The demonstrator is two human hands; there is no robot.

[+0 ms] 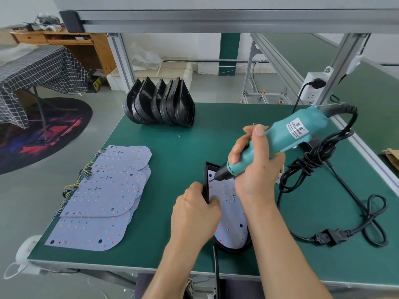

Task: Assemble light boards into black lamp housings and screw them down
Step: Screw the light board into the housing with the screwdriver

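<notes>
One board (pixel 230 214) is seated in a housing (pixel 206 180) near the table's front edge; the housing is gripped by the left hand (pixel 194 214). A driver (pixel 278 139), clasped in the right hand (pixel 257 167), is set on a far-corner screw. Loose boards (pixel 101 197) and empty housings (pixel 159 104) are left.

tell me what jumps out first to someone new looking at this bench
The teal screwdriver, gripped in the right hand, stands out first, its tip down on the light board in the black housing near the bench's front edge. The left hand holds that housing's left wall. Next come the pile of spare boards at front left and the row of empty housings at the back.
</notes>
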